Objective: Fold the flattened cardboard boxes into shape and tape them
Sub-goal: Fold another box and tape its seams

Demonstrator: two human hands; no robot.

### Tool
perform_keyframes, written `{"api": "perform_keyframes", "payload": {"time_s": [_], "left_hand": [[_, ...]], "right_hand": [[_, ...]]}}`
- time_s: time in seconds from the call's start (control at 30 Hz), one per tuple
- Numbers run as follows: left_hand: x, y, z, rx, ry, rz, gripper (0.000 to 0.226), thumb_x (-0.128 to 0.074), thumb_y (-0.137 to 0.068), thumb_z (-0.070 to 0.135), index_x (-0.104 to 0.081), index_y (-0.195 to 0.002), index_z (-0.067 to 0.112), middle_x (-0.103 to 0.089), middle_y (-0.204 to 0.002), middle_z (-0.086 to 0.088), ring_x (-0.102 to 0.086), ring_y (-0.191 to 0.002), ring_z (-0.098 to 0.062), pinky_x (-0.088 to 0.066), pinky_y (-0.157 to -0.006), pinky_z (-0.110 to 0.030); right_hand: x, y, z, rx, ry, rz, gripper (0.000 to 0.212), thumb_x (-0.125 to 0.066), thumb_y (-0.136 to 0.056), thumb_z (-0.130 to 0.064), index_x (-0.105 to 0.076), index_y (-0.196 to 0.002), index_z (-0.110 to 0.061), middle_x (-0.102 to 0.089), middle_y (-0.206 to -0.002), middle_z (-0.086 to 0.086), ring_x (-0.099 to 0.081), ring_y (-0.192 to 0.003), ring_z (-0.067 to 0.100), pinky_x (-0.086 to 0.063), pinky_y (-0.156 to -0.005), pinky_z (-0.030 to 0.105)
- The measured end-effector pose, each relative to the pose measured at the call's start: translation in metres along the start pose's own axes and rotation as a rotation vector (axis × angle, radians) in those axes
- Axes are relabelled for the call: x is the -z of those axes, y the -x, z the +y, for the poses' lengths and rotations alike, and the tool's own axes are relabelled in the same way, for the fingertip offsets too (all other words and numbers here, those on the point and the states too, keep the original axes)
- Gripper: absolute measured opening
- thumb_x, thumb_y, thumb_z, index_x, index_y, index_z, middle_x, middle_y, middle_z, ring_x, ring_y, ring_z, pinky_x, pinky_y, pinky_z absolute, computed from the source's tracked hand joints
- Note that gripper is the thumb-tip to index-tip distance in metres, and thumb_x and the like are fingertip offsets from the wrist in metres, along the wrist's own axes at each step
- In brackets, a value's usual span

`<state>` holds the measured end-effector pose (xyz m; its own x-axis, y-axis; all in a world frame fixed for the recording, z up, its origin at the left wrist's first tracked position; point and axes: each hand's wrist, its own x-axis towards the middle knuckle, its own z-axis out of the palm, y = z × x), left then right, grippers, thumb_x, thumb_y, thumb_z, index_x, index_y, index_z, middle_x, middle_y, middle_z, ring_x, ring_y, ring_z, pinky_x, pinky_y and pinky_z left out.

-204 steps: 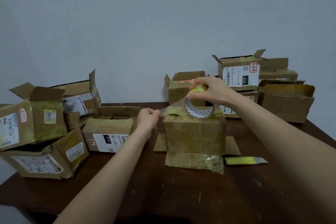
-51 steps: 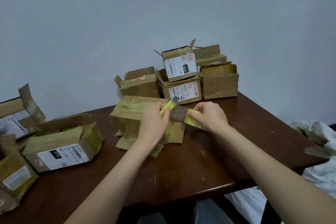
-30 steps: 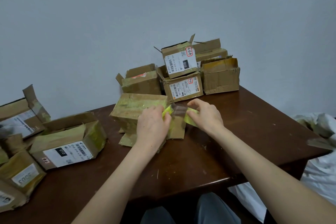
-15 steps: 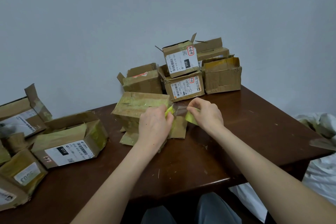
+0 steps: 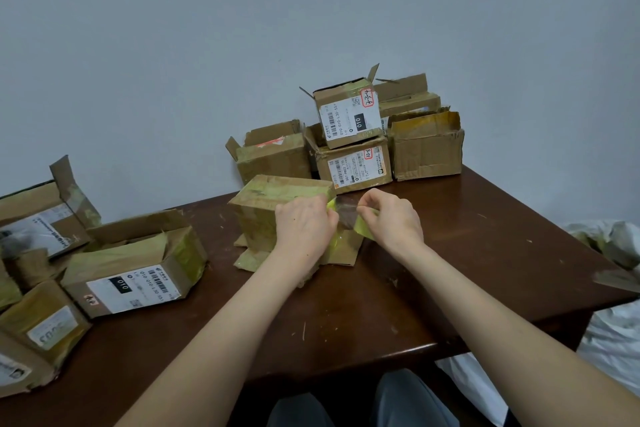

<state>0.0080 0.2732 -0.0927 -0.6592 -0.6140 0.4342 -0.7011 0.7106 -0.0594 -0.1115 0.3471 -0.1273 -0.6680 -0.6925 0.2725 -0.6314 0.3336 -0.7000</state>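
Note:
A folded cardboard box, patched with yellowish tape, stands upside down on the brown table with its loose flaps spread flat beneath it. My left hand is at the box's upper right corner and pinches a short strip of clear brownish tape. The strip runs across to my right hand, which grips a yellow cutter angled under the tape. No tape roll is in view.
Several shaped boxes are stacked at the back against the wall. More boxes crowd the table's left side. The table's right edge drops to white bags on the floor. My knees are under the front edge.
Since 6.8 s ago the tape roll has left my right hand, which now holds the yellow cutter. Over the last second both hands moved slightly closer together at the box's corner.

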Motion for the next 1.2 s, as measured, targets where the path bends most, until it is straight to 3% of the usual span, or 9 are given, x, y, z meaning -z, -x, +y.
{"api": "perform_keyframes", "payload": {"time_s": [0.3,0.43,0.57,0.7,0.77,0.87,0.97,1.1,1.2], "left_hand": [[0.0,0.0,-0.002,-0.001,-0.095,-0.028,0.021,-0.04,-0.096,0.026,-0.058,-0.093,0.015,-0.049,-0.076,0.002,-0.047,-0.073,-0.021,-0.033,-0.072,-0.034],[-0.001,0.005,-0.007,-0.023,-0.149,0.01,0.024,-0.042,-0.097,0.032,-0.06,-0.094,0.018,-0.061,-0.085,0.002,-0.056,-0.083,-0.02,-0.037,-0.076,-0.034],[-0.017,0.029,0.011,-0.203,-0.074,0.212,0.022,-0.055,-0.092,0.037,-0.064,-0.082,0.02,-0.063,-0.074,0.004,-0.06,-0.068,-0.019,-0.036,-0.049,-0.028],[-0.047,0.029,0.042,-0.117,0.065,-0.074,0.026,-0.039,-0.099,0.034,-0.06,-0.105,0.019,-0.063,-0.101,0.002,-0.06,-0.097,-0.022,-0.046,-0.065,-0.034],[-0.059,0.027,0.052,-0.128,0.074,-0.103,0.025,-0.044,-0.097,0.034,-0.06,-0.109,0.019,-0.061,-0.105,0.0,-0.058,-0.099,-0.022,-0.047,-0.068,-0.033],[-0.053,0.01,0.06,-0.229,0.236,0.228,0.022,-0.065,-0.087,0.028,-0.067,-0.106,0.018,-0.06,-0.094,0.001,-0.058,-0.086,-0.019,-0.047,-0.061,-0.028],[-0.022,-0.02,0.07,-0.301,0.452,0.522,0.025,-0.071,-0.082,0.02,-0.07,-0.105,0.014,-0.062,-0.092,0.0,-0.054,-0.087,-0.015,-0.045,-0.068,-0.025],[-0.005,-0.048,0.079,-0.284,0.437,0.187,0.039,-0.067,-0.086,0.031,-0.064,-0.123,0.02,-0.063,-0.114,0.002,-0.051,-0.108,-0.018,-0.041,-0.089,-0.03],[-0.01,-0.052,0.079,-0.197,0.649,0.065,0.023,-0.068,-0.085,0.028,-0.074,-0.106,0.024,-0.072,-0.097,0.003,-0.061,-0.095,-0.013,-0.047,-0.084,-0.029]], "right_hand": [[0.004,0.0,0.002,-0.051,-0.133,0.032,0.012,-0.055,-0.095,-0.031,-0.059,-0.083,-0.03,-0.065,-0.089,-0.001,-0.057,-0.086,0.022,-0.043,-0.07,0.03],[0.027,-0.004,0.015,-0.089,-0.227,0.074,0.011,-0.056,-0.094,-0.029,-0.063,-0.088,-0.024,-0.06,-0.091,-0.003,-0.055,-0.092,0.021,-0.044,-0.073,0.033],[0.051,-0.009,0.026,-0.087,-0.331,0.168,0.009,-0.056,-0.094,-0.029,-0.062,-0.089,-0.025,-0.055,-0.092,-0.009,-0.052,-0.095,0.014,-0.049,-0.081,0.039],[0.065,-0.014,0.034,-0.07,-0.351,0.245,0.007,-0.059,-0.093,-0.027,-0.064,-0.089,-0.024,-0.057,-0.09,-0.01,-0.053,-0.094,0.012,-0.049,-0.082,0.039],[0.068,-0.016,0.037,-0.059,-0.354,0.26,0.007,-0.061,-0.092,-0.027,-0.065,-0.088,-0.023,-0.06,-0.09,-0.009,-0.055,-0.094,0.012,-0.049,-0.083,0.038],[0.071,-0.017,0.044,-0.046,-0.321,0.278,0.006,-0.062,-0.091,-0.028,-0.065,-0.087,-0.025,-0.064,-0.092,-0.006,-0.056,-0.094,0.014,-0.048,-0.08,0.035],[0.072,-0.018,0.049,-0.021,-0.285,0.283,0.005,-0.063,-0.091,-0.027,-0.064,-0.088,-0.025,-0.063,-0.09,-0.006,-0.056,-0.091,0.013,-0.046,-0.076,0.032],[0.067,-0.016,0.047,0.054,-0.3,0.261,0.005,-0.064,-0.09,-0.024,-0.065,-0.085,-0.022,-0.065,-0.085,-0.006,-0.058,-0.087,0.012,-0.039,-0.07,0.027],[0.068,-0.014,0.046,0.104,-0.315,0.243,0.006,-0.062,-0.092,-0.023,-0.065,-0.086,-0.022,-0.064,-0.084,-0.007,-0.057,-0.085,0.012,-0.037,-0.068,0.026]]}}
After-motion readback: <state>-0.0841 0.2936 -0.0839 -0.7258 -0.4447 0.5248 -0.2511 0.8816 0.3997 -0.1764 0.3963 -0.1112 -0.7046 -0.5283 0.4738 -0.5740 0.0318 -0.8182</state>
